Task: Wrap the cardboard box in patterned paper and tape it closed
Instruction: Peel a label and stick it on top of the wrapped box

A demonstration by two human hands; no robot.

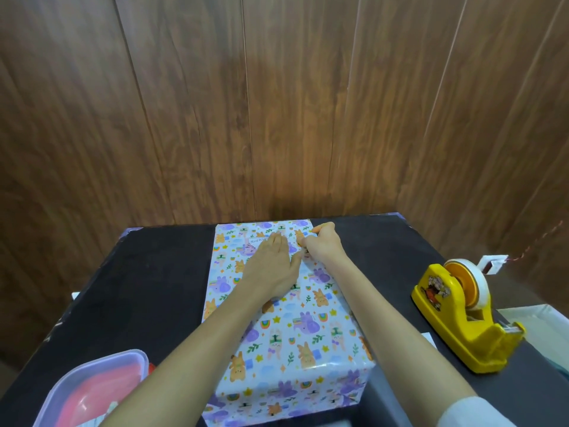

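Observation:
A long box covered in patterned paper (pixel 311 340), white with bunnies, rainbows and purple shapes, lies lengthwise down the middle of the black table (pixel 147 288). No bare cardboard shows. My left hand (pixel 274 266) lies flat, fingers straight, pressing the paper on the box's top near its far end. Just to its right, my right hand (pixel 323 241) has its fingers curled and pinches the paper's edge at the far right of the box top. The paper at the near end hangs folded down over the box's front face.
A yellow tape dispenser (pixel 462 315) with a white tape roll stands on the table's right side. A clear plastic container (pixel 95 392) with pink contents sits at the near left corner. A brown wood-panel wall rises right behind the table.

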